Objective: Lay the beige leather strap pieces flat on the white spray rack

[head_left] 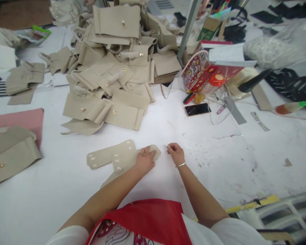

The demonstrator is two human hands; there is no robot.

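The left hand (145,160) presses flat, unclenched, on the right end of a beige strap piece (129,159) lying near the middle of the white bench (219,163). The right hand (175,153), just right of it, pinches something tiny, seemingly a small fastener. Fitting looks in hand; seating it calls for steady alignment.

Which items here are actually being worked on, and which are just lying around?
In hand:
left hand pressing on the beige strap pieces
right hand pinching something too small to tell

Lying about:
pile of beige flaps
phone
red printed box
pink sheet
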